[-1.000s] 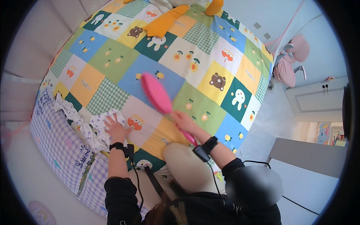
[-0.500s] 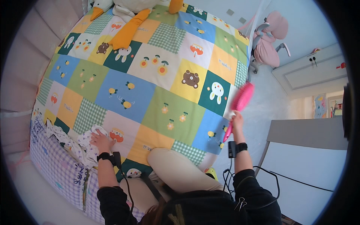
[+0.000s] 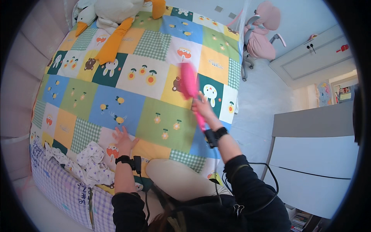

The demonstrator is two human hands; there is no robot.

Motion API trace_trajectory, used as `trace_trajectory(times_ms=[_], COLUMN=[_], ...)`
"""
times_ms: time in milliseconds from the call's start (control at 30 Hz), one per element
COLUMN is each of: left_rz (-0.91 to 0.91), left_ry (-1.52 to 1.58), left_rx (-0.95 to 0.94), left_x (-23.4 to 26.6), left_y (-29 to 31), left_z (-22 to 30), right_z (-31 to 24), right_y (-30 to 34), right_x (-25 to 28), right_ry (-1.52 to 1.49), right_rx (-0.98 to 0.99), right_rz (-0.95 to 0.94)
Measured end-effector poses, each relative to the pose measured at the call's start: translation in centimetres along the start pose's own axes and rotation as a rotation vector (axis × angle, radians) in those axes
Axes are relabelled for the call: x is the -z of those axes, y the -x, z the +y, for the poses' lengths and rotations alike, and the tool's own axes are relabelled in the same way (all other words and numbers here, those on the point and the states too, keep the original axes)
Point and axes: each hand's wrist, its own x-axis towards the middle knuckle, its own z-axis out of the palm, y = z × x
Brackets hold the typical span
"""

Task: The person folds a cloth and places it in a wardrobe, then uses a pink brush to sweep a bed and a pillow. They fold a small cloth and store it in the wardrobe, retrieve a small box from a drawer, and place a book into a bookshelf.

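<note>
A white plush goose lies far left; a pink wheeled chair stands near a panelled white door

Pink oval brush, slanted, blurred, over patchwork bedsheet

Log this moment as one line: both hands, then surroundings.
left hand: empty, spread over patchwork sheet | right hand: gripping pink brush by handle | left of left hand: crumpled spotted white cloth | far end: plush duck

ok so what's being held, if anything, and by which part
The right hand holds the brush by its handle, close to the head; the left hand holds nothing.
</note>
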Motion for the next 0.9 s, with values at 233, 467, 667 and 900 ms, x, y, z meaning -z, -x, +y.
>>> trace_trajectory(times_ms=[233, 467, 667, 900], left_rz=[0.074, 0.219, 0.212, 0.035], left_ry=[-0.003, 0.007, 0.138, 0.133], left_rx=[0.011, -0.129, 0.254, 0.346], left_x=[-0.9, -0.6, 0.9, 0.7], left_y=[-0.2, -0.7, -0.2, -1.7], left_z=[0.2, -2.5, -10.3, -12.6], right_z=[1.2, -0.4, 0.1, 1.3], right_y=[3.4, 2.8, 2.6, -1.3], right_x=[24.2, 3.7, -17.9, -33.6], right_ry=[-0.148, 0.04, 0.294, 0.543], right_rx=[0.131, 0.296, 0.118, 0.177], right_rz=[0.804, 0.249, -0.432, -0.776])
